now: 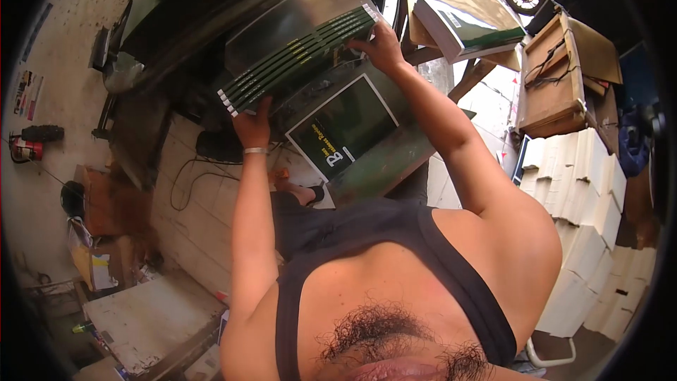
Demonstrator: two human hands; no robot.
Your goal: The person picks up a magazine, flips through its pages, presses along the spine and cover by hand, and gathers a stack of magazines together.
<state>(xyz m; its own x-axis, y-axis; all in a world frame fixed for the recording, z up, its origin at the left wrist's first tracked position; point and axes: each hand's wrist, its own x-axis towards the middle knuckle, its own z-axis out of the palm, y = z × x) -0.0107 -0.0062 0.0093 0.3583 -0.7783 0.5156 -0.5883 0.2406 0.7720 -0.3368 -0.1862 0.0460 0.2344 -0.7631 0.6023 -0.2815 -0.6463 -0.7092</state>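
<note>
Beside green spines [297, 55], dark cover [356, 116], "Business Review" lettering [319, 141]

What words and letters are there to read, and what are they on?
"B": big and white, on the dark green cover.
"Review": yellow, beside the B, a bit blurry; the other yellow writing there is too blurred to be sure.
Too small to read: the writing on the green-spined books, the label on the thick stack, and the papers at far left.
</note>
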